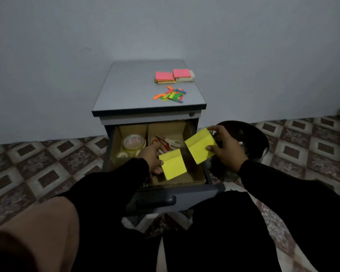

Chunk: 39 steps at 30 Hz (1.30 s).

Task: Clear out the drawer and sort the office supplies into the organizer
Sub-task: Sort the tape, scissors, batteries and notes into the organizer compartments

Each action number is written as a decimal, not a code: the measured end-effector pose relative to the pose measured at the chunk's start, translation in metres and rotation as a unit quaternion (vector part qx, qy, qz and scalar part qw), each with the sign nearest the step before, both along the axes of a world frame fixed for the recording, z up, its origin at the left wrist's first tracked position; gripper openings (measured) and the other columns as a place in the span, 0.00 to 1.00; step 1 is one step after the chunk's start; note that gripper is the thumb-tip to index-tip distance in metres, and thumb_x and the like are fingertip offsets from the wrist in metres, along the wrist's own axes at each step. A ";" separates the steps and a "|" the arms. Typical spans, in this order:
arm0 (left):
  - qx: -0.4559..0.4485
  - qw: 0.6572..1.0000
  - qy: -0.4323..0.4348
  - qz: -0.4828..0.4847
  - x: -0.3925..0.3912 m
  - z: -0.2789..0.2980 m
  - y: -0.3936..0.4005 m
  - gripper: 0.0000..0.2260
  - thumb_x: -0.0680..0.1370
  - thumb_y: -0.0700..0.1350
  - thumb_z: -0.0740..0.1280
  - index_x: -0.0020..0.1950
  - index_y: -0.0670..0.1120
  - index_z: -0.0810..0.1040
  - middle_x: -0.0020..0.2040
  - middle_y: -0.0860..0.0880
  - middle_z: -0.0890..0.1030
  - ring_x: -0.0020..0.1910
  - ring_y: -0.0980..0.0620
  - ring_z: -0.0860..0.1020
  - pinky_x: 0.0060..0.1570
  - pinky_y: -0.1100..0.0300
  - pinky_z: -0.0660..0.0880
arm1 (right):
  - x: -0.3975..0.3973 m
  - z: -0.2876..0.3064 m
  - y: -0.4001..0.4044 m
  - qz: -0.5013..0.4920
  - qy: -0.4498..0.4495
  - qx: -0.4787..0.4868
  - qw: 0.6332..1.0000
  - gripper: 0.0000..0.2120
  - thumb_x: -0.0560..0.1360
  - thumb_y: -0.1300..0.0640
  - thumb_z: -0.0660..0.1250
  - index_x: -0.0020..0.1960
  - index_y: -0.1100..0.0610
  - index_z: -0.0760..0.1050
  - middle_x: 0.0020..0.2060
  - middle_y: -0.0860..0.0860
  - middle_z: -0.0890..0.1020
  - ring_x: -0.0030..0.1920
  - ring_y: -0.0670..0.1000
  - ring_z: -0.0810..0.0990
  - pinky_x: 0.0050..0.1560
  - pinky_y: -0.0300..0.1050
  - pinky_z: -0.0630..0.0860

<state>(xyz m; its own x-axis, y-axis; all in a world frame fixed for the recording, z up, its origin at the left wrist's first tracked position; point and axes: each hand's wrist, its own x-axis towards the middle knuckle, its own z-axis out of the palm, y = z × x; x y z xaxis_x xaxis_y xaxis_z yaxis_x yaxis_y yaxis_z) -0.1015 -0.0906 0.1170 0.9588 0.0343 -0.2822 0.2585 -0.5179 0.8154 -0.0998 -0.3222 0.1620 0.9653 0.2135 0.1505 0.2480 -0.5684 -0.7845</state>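
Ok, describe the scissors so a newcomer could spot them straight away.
Start at the open drawer of the grey pedestal cabinet. The red-and-white-handled scissors lie in its rear right cardboard compartment, beside the compartment holding clear tape rolls, the only long, looped-handle item there.

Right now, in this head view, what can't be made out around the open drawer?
- Drawer front compartment floor: hidden by the left hand and its yellow pad.
- Scissors: handles partly covered by the left hand.
- Dark round object on the floor: hidden behind the right hand; too dim to identify.
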 end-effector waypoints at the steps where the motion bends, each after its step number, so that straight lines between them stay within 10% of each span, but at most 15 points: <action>1: 0.000 1.000 0.001 0.000 0.001 -0.004 -0.004 0.12 0.76 0.28 0.61 0.51 0.44 0.70 0.38 0.51 0.71 0.28 0.50 0.76 0.28 0.59 0.75 | 0.000 -0.002 -0.002 0.001 0.003 0.001 1.000 0.22 0.75 0.66 0.65 0.66 0.57 0.64 0.52 0.51 0.72 0.52 0.49 0.72 0.50 0.46 0.74; 11: 0.019 0.998 0.048 -0.041 0.011 -0.045 -0.030 0.16 0.75 0.25 0.58 0.45 0.47 0.71 0.45 0.45 0.69 0.31 0.43 0.74 0.35 0.51 0.74 | 0.003 -0.033 -0.023 -0.011 0.059 0.039 0.997 0.22 0.76 0.68 0.63 0.67 0.58 0.63 0.51 0.53 0.73 0.51 0.50 0.72 0.34 0.28 0.68; 25: 0.017 0.997 0.077 0.003 0.016 -0.077 -0.043 0.15 0.76 0.25 0.58 0.56 0.38 0.77 0.43 0.40 0.73 0.38 0.44 0.74 0.44 0.50 0.76 | 0.015 -0.059 -0.030 -0.023 0.113 0.056 0.992 0.19 0.77 0.66 0.63 0.64 0.53 0.63 0.53 0.57 0.76 0.51 0.58 0.76 0.44 0.46 0.75; 31: 0.061 0.994 0.090 -0.029 0.021 -0.079 -0.041 0.21 0.75 0.26 0.62 0.64 0.43 0.76 0.63 0.41 0.74 0.53 0.39 0.79 0.53 0.49 0.78 | 0.018 -0.063 -0.025 -0.019 0.127 0.082 0.988 0.18 0.77 0.66 0.62 0.59 0.48 0.63 0.54 0.56 0.75 0.52 0.57 0.76 0.46 0.52 0.77; 39: 0.123 0.986 0.089 -0.075 0.023 -0.080 -0.034 0.20 0.74 0.33 0.66 0.66 0.42 0.74 0.42 0.54 0.73 0.48 0.53 0.70 0.56 0.58 0.71 | 0.022 -0.071 -0.023 -0.031 0.143 0.099 0.984 0.20 0.76 0.67 0.62 0.58 0.46 0.63 0.52 0.56 0.74 0.54 0.59 0.75 0.50 0.55 0.77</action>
<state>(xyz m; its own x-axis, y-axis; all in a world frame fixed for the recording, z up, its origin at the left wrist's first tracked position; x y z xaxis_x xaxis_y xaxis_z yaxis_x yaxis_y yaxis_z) -0.0782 -0.1246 0.0373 0.8945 -0.0154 -0.4468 0.2916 -0.7374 0.6093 -0.0774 -0.3456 0.0907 0.9844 0.1470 -0.0971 -0.0299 -0.4034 -0.9145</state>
